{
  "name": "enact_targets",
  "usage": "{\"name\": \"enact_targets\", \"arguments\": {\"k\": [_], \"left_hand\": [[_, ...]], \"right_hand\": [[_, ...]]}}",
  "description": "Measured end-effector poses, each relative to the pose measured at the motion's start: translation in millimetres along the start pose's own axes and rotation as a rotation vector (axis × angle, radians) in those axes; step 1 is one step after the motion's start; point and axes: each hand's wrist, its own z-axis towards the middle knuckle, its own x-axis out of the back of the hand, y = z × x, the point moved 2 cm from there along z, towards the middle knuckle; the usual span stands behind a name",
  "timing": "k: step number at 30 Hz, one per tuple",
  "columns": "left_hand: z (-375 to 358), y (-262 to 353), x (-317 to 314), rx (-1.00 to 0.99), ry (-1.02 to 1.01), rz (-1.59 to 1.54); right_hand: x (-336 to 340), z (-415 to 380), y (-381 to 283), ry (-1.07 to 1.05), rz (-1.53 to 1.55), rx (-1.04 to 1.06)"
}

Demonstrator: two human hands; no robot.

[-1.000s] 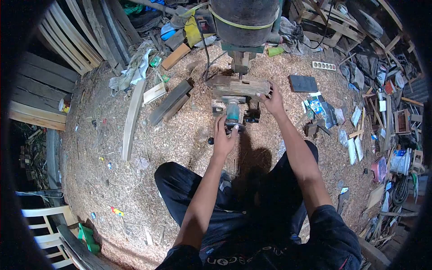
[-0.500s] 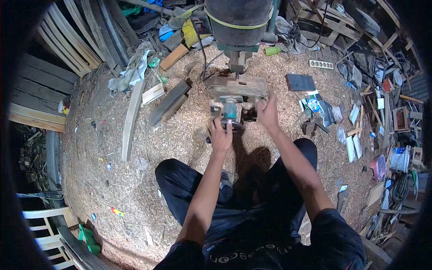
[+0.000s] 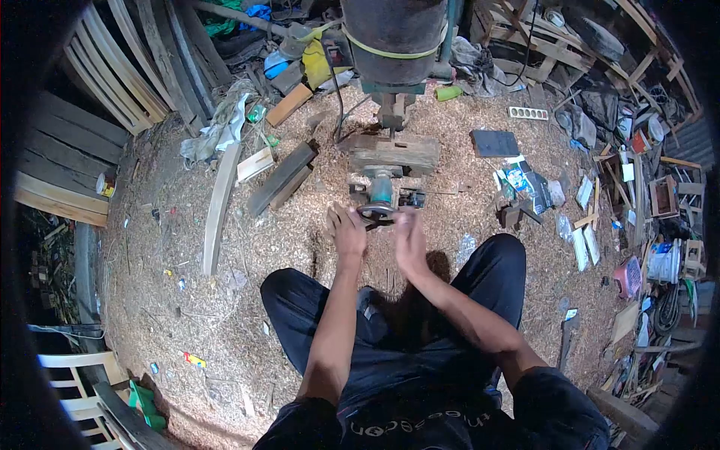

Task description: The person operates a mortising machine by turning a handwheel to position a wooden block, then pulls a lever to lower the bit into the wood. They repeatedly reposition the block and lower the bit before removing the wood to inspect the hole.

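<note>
A round metal handwheel (image 3: 377, 211) faces me at the front of a green vise-like clamp (image 3: 381, 187). At the wheel's left edge is my left hand (image 3: 348, 234), its thumb against the rim and its fingers curled alongside. My right hand (image 3: 409, 244), slightly blurred, closes over the right side of the same rim. Behind the clamp lies a weathered wood block (image 3: 394, 155) with a slot in its top. A drill spindle (image 3: 392, 112) comes down onto the block from the dark, drum-shaped machine body (image 3: 394, 45).
Wood shavings cover the floor (image 3: 247, 322). Left of the machine lie dark beams (image 3: 281, 178) and a long pale board (image 3: 222, 206). To the right are a dark block (image 3: 494, 143), a power strip (image 3: 528, 113) and a crumpled blue package (image 3: 529, 184). A cable (image 3: 335, 82) hangs beside the machine.
My right hand has come down and left from beside the wood block to the wheel's right rim. My left hand has shifted left and down, from the wheel's face to its left edge.
</note>
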Motion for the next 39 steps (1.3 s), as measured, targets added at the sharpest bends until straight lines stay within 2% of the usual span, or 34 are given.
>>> {"name": "enact_targets", "arguments": {"k": [1, 2, 3, 4, 6, 7, 8, 10, 11, 14, 15, 17, 18, 19, 21, 23, 26, 27, 29, 30, 31, 34, 35, 36, 38, 39], "left_hand": [[-0.7, 5.4, 2.4, -0.026, 0.031, -0.109], [-0.3, 12.7, 5.7, -0.059, 0.064, -0.220], [-5.4, 25.0, 8.9, -0.261, -0.030, -0.264], [-10.2, 24.0, 7.1, -0.221, -0.046, -0.147], [-16.6, 13.6, -0.6, -0.149, -0.067, 0.083], [-11.3, -7.1, -0.6, 0.133, -0.194, -0.088], [-4.6, -10.1, 2.9, 0.126, -0.127, -0.087], [-3.7, -17.9, 3.7, 0.128, -0.003, -0.084], [-5.3, -3.3, 9.5, -0.092, 0.041, -0.130], [-18.2, 13.4, -5.1, -0.357, -0.109, 0.049], [-16.2, 6.2, -2.7, -0.114, -0.126, -0.067], [0.7, -38.4, -6.3, 0.024, -0.086, -0.007], [-2.3, -41.8, -0.9, 0.102, -0.071, 0.024], [-1.3, -36.6, 0.7, 0.036, 0.025, -0.048], [-12.0, -6.8, -0.1, -0.139, -0.091, 0.005], [-11.3, 16.9, -3.0, -0.326, -0.193, 0.050], [-4.9, -24.8, 0.9, 0.227, -0.352, -0.075], [-7.8, -28.5, 0.1, 0.055, -0.203, 0.057], [-0.4, -17.2, -9.1, -0.126, -0.191, -0.047], [-11.2, 3.1, -8.0, -0.249, -0.155, 0.031], [-22.4, 24.1, -6.5, -0.368, -0.106, 0.113], [-0.6, -56.2, -27.5, 0.130, -0.251, 0.040], [-6.0, -43.7, -17.0, 0.012, -0.128, 0.108], [-6.4, -20.5, -6.2, -0.065, -0.074, 0.018], [-11.6, 30.0, 8.0, -0.221, 0.019, -0.155], [-13.0, 45.8, 6.5, -0.267, -0.150, -0.091]], "right_hand": [[6.1, 5.9, 8.3, 0.100, -0.091, 0.034], [7.0, 19.6, 40.9, 0.066, -0.087, -0.021], [7.1, 35.7, 88.7, 0.031, -0.088, -0.078], [6.9, 43.6, 113.3, -0.001, -0.087, -0.133], [-1.1, 22.1, 49.7, -0.138, -0.235, -0.067], [0.5, 17.1, 25.1, -0.149, -0.131, -0.024], [3.6, 10.1, 2.5, -0.162, -0.027, 0.010], [15.6, 19.4, 17.6, -0.056, -0.064, -0.015], [18.9, 29.1, 29.0, 0.004, -0.081, -0.017], [-0.1, 51.0, 133.1, -0.034, -0.222, 0.093], [-4.9, 26.9, 60.7, 0.020, -0.236, 0.110], [4.0, 21.8, 2.0, -0.035, 0.080, 0.122], [9.0, 18.4, -4.2, -0.064, 0.235, 0.118], [13.3, 26.2, 11.5, -0.038, 0.100, 0.066], [2.6, 31.5, 48.5, -0.016, 0.026, -0.105], [-13.3, 27.4, 51.4, 0.014, -0.201, -0.027], [6.2, 13.4, -6.5, -0.037, 0.196, 0.143], [12.6, 15.3, -13.2, 0.067, 0.009, 0.107], [10.5, 37.3, 30.6, 0.036, 0.037, -0.121], [7.3, 40.1, 60.4, 0.025, 0.053, -0.251], [-2.1, 41.9, 70.3, -0.129, -0.093, 0.003], [-2.8, 15.1, -15.5, 0.014, 0.307, 0.060], [3.5, 19.9, -9.8, -0.013, 0.204, -0.014], [9.8, 24.8, -3.7, -0.048, 0.100, -0.085], [10.0, 36.2, 29.3, -0.178, 0.085, -0.342], [-0.1, 36.1, 34.2, -0.164, 0.008, -0.207]]}}
